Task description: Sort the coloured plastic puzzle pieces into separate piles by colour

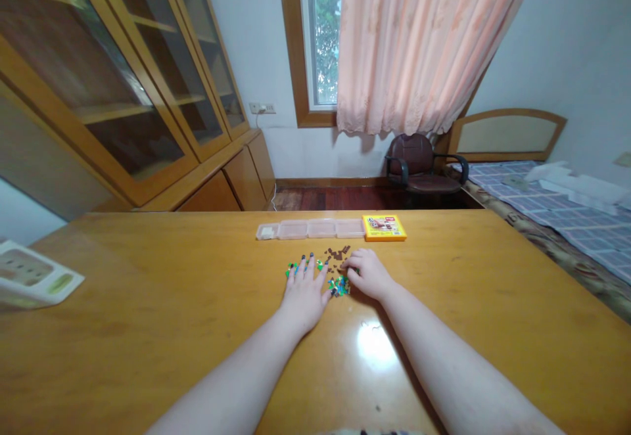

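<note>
Small green, blue and brown pieces (339,284) are found scattered on the wooden table (148,271); the left hand (304,297) is held flat and spread, the right hand (369,274) curled, any grip undetermined.

- You can't read any words, numbers or brand name in this view.
- On the worktop (148,277), the top of the yellow box (384,227) beside the clear plastic compartment tray (308,228) carries red-and-white printing and a picture, but the lettering is too small for you to make out.
- The white plastic object (29,274) at the worktop's left edge shows green markings, with no legible text.
</note>
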Available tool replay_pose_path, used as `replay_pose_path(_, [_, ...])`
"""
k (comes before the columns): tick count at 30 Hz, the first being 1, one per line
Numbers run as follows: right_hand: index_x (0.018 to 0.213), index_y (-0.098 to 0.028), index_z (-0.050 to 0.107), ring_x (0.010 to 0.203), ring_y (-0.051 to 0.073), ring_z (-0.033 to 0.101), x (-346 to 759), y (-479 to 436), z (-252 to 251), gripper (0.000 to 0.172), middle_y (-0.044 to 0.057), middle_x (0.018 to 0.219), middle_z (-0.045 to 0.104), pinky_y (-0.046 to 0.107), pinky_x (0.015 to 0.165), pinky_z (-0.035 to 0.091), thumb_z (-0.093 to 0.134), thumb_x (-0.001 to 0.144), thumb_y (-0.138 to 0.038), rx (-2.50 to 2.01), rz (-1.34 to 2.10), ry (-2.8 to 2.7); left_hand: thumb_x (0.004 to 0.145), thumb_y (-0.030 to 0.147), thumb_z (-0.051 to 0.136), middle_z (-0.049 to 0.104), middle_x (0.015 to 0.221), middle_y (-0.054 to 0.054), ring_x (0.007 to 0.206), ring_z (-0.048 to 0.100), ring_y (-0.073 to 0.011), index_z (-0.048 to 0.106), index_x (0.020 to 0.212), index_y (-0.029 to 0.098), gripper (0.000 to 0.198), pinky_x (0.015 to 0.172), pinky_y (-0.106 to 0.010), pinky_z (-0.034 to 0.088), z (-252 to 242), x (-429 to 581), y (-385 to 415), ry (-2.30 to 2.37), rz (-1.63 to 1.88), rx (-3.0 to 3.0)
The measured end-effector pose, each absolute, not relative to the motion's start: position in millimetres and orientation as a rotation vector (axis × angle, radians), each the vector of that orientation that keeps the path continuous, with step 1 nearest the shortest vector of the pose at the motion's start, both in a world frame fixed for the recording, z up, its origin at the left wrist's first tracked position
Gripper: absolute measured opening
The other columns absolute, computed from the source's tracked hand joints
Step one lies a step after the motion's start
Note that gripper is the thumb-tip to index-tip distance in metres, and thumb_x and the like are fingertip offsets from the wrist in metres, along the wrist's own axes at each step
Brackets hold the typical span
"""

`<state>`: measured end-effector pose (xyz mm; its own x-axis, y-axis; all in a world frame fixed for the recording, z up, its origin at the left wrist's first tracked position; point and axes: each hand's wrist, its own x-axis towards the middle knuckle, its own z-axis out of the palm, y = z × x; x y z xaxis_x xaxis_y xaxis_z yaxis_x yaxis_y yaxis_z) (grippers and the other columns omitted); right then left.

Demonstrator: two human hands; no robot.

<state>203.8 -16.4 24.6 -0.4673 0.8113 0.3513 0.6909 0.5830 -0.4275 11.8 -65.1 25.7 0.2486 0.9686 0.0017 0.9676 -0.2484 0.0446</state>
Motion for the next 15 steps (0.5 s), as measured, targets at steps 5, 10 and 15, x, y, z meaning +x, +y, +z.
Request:
replay_pose_path(5, [0.079,-0.019,0.07,0.077,0.018,0.053,203.6,-16.2,24.2,0.019,0.004,0.075,0.064,0.031,0.074,0.035,0.053,0.075,-0.011,-1.184,0.302,-2.285,0.087,0.05,0.043,0.031,0.148,-0.013,0.136,0.024,-0.0349,0.044,0.135,0.026,0.054,0.108,-0.054,0.019,25.0,6.1,-58.3,1.915,0.024,2.422])
replay_pose_path(10, [0.079,-0.019,0.07,0.077,0.018,0.054,202.9,-16.1,24.2,0.018,0.004,0.075,0.063,0.031,0.074,0.035,0.054,0.076,-0.012,-1.196,0.305,-2.283,0.086,0.05,0.045,0.031,0.147,-0.015,0.135,0.025,-0.0347,0.044,0.135,0.023,0.056,0.108,-0.052,0.02,26.1,5.8,-59.3,1.954,0.014,2.415])
replay_pose_path(15, [0.08,-0.019,0.07,0.078,0.017,0.054,202.2,-16.1,22.9,0.018,0.003,0.076,0.064,0.03,0.074,0.035,0.053,0.077,-0.012,-1.191,0.302,-2.281,0.084,0.049,0.046,0.028,0.148,-0.018,0.136,0.023,-0.0349,0.04,0.137,0.014,0.064,0.109,-0.051,0.019,33.8,8.8,-65.4,2.028,-0.103,2.361])
